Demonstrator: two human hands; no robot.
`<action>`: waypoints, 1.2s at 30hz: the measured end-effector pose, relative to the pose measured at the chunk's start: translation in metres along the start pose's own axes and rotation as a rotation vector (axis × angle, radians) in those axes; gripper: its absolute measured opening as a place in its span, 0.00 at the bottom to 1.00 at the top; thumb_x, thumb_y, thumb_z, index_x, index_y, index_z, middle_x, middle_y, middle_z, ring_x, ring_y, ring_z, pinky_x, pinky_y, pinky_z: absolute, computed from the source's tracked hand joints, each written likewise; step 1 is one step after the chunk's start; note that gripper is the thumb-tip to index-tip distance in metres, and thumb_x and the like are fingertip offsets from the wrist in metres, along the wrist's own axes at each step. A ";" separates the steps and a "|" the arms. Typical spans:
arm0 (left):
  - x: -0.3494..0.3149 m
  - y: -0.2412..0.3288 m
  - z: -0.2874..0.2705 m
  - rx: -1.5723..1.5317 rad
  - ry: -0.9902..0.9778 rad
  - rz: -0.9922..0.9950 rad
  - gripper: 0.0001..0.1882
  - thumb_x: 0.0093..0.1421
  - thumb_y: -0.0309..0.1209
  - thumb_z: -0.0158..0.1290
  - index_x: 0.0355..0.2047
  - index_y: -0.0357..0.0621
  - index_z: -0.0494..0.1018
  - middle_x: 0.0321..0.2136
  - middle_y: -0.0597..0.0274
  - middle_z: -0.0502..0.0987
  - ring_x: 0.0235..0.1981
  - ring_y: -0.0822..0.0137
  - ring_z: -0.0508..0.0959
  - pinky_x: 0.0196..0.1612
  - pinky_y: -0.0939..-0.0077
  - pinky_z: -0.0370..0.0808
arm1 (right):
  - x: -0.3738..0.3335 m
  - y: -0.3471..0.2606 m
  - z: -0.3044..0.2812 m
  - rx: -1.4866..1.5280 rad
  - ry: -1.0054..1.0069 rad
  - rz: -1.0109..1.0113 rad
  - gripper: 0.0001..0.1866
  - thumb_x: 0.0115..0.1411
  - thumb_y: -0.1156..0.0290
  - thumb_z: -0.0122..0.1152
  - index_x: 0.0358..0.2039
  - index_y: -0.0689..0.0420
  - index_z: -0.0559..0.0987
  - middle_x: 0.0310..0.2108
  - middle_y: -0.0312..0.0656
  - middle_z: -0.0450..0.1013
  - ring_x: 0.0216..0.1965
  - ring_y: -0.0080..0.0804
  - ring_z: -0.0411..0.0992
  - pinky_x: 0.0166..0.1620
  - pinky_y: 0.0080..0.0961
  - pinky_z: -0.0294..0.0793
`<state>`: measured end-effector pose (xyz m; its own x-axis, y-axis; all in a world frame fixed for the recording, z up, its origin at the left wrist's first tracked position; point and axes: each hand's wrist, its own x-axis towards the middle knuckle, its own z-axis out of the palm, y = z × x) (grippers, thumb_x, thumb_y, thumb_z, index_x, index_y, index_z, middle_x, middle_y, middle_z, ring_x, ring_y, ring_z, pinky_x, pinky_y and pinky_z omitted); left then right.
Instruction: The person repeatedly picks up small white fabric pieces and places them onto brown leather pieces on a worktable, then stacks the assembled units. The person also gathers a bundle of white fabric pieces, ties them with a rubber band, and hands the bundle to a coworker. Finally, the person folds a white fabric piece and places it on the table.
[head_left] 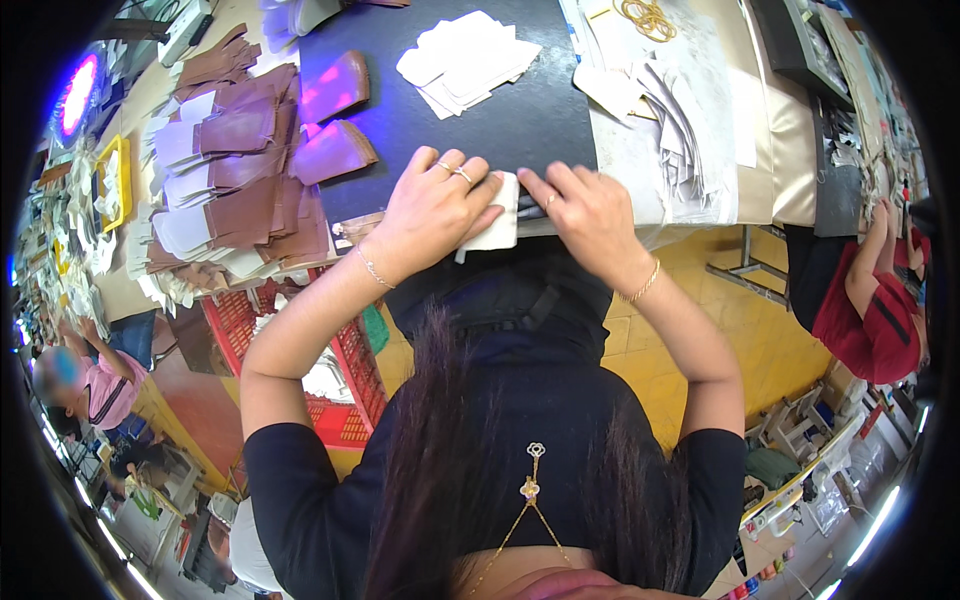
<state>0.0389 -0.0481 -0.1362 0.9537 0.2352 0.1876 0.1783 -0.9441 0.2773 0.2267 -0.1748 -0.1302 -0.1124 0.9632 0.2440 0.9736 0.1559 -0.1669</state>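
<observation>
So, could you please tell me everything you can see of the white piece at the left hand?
The white piece is small, roughly rectangular, and looks like cloth or leather. The left hand holds and partly covers it, by the near edge of the black mat. The right hand is close to its right side; whether they touch is unclear.

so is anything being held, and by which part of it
The left hand pinches a white piece by its left side. The right hand is near its right edge; whether it grips anything cannot be told.
</observation>
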 end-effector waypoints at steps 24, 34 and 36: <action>-0.020 0.008 0.006 -0.135 0.122 -0.093 0.14 0.56 0.28 0.59 0.43 0.39 0.74 0.48 0.56 0.76 0.51 0.58 0.75 0.52 0.62 0.70 | 0.003 -0.016 0.002 0.400 -0.053 0.245 0.18 0.49 0.79 0.68 0.42 0.54 0.82 0.23 0.41 0.69 0.24 0.38 0.71 0.29 0.32 0.72; -0.016 0.012 0.002 -0.029 0.006 -0.055 0.17 0.54 0.26 0.56 0.45 0.38 0.71 0.50 0.53 0.74 0.52 0.56 0.74 0.55 0.61 0.70 | -0.007 -0.032 0.007 0.205 -0.045 0.103 0.18 0.53 0.76 0.58 0.46 0.62 0.79 0.25 0.37 0.65 0.27 0.31 0.71 0.31 0.29 0.71; -0.016 0.011 0.003 -0.047 0.020 -0.055 0.18 0.54 0.26 0.56 0.46 0.38 0.71 0.50 0.53 0.74 0.52 0.56 0.74 0.55 0.61 0.70 | -0.007 -0.033 0.007 0.178 -0.058 0.100 0.18 0.53 0.76 0.58 0.46 0.63 0.79 0.25 0.38 0.66 0.28 0.31 0.71 0.31 0.29 0.71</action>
<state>0.0258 -0.0629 -0.1390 0.9377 0.2912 0.1894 0.2181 -0.9179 0.3316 0.1938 -0.1854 -0.1330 -0.0331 0.9860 0.1633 0.9305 0.0900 -0.3551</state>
